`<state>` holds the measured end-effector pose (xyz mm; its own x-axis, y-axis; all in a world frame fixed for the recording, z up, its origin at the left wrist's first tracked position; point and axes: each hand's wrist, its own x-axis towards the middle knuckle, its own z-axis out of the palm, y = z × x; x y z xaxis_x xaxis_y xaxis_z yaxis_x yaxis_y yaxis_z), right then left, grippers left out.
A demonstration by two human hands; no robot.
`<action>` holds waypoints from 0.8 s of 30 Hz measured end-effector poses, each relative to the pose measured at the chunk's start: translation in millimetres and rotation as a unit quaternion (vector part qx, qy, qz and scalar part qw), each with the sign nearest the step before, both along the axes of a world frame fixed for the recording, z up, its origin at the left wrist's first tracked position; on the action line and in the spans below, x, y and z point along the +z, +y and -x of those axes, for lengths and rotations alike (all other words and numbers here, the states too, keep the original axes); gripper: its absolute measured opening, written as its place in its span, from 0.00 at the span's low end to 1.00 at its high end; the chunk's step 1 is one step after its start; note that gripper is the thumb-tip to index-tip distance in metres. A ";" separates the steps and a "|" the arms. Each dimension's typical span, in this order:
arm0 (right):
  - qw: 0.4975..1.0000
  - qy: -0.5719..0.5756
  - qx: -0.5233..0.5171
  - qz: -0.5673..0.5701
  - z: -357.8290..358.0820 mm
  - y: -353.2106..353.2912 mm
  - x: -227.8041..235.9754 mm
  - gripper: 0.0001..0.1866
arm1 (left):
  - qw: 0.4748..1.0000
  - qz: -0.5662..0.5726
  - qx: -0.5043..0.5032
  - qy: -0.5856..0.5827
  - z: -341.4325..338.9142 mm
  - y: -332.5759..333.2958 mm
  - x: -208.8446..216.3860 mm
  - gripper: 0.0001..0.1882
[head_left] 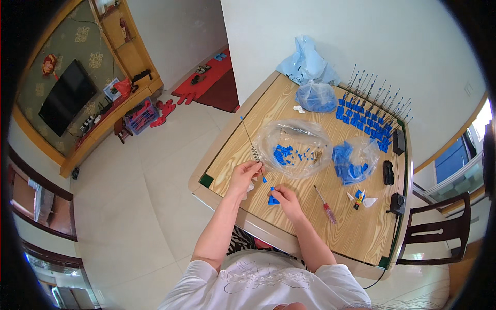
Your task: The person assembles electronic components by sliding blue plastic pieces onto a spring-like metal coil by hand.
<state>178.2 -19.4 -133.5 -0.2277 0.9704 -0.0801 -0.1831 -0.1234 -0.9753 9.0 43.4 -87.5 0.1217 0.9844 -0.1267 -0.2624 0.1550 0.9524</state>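
My left hand [244, 179] pinches a thin dark rod with a coiled spring section [254, 153] and small blue tips at both ends. The rod slants, one end up toward the table's far left and the other just below my fingers. Closed on a blue plastic piece [273, 198], my right hand [288, 202] is near the front edge, a little apart from the rod's lower tip. Something white and crumpled [250, 187] lies partly hidden beneath my left hand. Beyond both hands, an opened clear bag [316, 133] holds small blue parts and brass-coloured bits.
Right of my hands lie a red-handled screwdriver [326, 207], a small glue tube [359, 199] and a clear bag of blue pieces [355, 164]. Rows of blue bases with upright spring rods [366, 114] fill the far right. Black boxes [398, 142] line the right edge.
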 end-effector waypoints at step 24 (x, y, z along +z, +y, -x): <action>0.906 -0.325 -0.064 -0.263 -15.4 5.9 -0.4 0.09 | 0.999 0.034 -0.002 -0.039 -6.5 -12.1 -10.5 0.09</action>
<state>193.6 -13.5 -133.9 -0.1806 0.9283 0.3251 0.4720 0.3718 -0.7994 15.5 31.3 -98.1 0.1375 0.9735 -0.1828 -0.3344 0.2193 0.9165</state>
